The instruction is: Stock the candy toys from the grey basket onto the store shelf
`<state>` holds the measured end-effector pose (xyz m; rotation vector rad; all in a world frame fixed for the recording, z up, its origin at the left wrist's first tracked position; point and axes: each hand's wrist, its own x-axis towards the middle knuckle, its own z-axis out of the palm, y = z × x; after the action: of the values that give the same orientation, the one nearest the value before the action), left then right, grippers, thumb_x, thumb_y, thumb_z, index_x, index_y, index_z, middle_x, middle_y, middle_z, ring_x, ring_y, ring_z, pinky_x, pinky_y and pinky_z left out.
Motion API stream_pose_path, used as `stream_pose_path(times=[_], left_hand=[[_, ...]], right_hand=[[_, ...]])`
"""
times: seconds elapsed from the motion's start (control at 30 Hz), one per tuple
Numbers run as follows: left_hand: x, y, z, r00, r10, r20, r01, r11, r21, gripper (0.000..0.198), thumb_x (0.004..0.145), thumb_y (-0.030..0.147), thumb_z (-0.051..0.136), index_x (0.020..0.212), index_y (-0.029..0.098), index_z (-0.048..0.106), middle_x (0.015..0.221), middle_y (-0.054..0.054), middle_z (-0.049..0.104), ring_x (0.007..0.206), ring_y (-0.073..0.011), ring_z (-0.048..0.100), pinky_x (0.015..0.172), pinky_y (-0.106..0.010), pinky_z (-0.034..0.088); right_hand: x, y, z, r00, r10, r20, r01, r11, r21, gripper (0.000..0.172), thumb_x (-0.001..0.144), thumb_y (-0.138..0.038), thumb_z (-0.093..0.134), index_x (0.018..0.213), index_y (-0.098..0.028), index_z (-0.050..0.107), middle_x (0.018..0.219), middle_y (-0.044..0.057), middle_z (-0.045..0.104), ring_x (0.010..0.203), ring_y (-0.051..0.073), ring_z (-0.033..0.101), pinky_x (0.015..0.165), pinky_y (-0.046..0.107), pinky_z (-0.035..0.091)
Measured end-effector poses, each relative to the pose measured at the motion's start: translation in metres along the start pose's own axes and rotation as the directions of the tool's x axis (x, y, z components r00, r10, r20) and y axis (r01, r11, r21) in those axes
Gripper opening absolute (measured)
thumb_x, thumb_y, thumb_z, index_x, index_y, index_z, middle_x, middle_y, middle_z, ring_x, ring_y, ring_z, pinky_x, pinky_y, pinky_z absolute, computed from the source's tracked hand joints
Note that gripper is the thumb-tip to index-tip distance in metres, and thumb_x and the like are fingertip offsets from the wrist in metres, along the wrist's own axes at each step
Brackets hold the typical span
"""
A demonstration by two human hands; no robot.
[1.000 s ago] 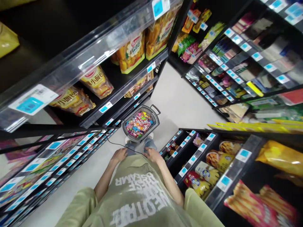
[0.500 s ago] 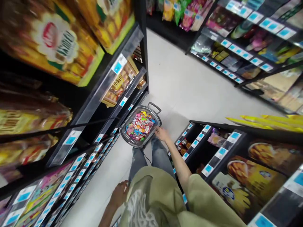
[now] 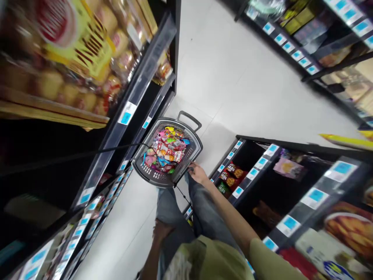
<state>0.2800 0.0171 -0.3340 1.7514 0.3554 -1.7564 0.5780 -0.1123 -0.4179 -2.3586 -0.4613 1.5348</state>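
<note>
A dark grey shopping basket [image 3: 167, 182] stands on the floor before my feet, with its loop handle pointing away from me. Inside it lies a heap of small, brightly wrapped sweets [image 3: 169, 149]. My right hand [image 3: 198, 173] reaches down past my right knee to the basket's near right edge. Its fingers are bent and look closed on the rim; the fingertips are partly hidden. Against my left thigh rests my left hand [image 3: 161, 230], which is in shadow and holds nothing, with its fingers laid over the jeans.
Shelves with packaged bread [image 3: 84, 58] rise close on my left. On my right is a low shelf with snack bags [image 3: 231, 175] and price tags. Another shelf unit [image 3: 294, 50] stands across the pale floor [image 3: 210, 70]. A thin black cord [image 3: 122, 147] crosses the view above the basket.
My view has dropped closer to the basket, which looks larger. My left hand has moved from beside my hip onto my thigh. My right hand stays at the basket's right side.
</note>
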Motion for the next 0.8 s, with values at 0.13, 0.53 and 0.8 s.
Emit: stream_pose_path(times=[0.13,0.53,0.8], left_hand=[[0.045,-0.019,0.021,0.950,-0.296,0.102,0.290,0.954,0.071,0.056,0.095,0.051,0.023,0.136,0.022,0.047,0.112,-0.032,0.066,0.099,-0.0455,0.073,0.059,-0.053,0.053],[0.063,-0.047,0.073,0.881,-0.435,0.188,0.448,0.893,-0.033,0.063,0.095,0.064,0.015,0.139,0.023,0.035,0.136,-0.038,0.051,0.121,-0.0487,0.063,0.071,-0.059,0.056],[0.055,-0.041,0.066,0.930,-0.349,0.116,0.362,0.925,-0.116,0.067,0.094,0.064,0.023,0.138,0.016,0.037,0.133,-0.040,0.052,0.118,-0.0481,0.065,0.071,-0.055,0.057]], right_hand=[[0.084,-0.014,0.018,0.990,-0.096,-0.105,0.093,0.995,-0.035,0.031,0.096,-0.020,0.049,0.114,-0.023,0.075,0.162,0.006,0.039,0.121,0.024,0.065,0.109,0.037,0.049],[0.231,-0.054,0.058,0.996,0.082,-0.031,-0.083,0.996,-0.032,0.033,0.095,-0.003,0.050,0.126,0.001,0.061,0.143,0.022,0.049,0.113,0.019,0.064,0.099,0.030,0.048],[0.094,-0.040,0.084,0.985,-0.001,-0.173,0.025,0.991,0.135,0.022,0.097,-0.024,0.052,0.115,-0.013,0.060,0.116,0.009,0.067,0.097,0.016,0.061,0.090,0.026,0.046]])
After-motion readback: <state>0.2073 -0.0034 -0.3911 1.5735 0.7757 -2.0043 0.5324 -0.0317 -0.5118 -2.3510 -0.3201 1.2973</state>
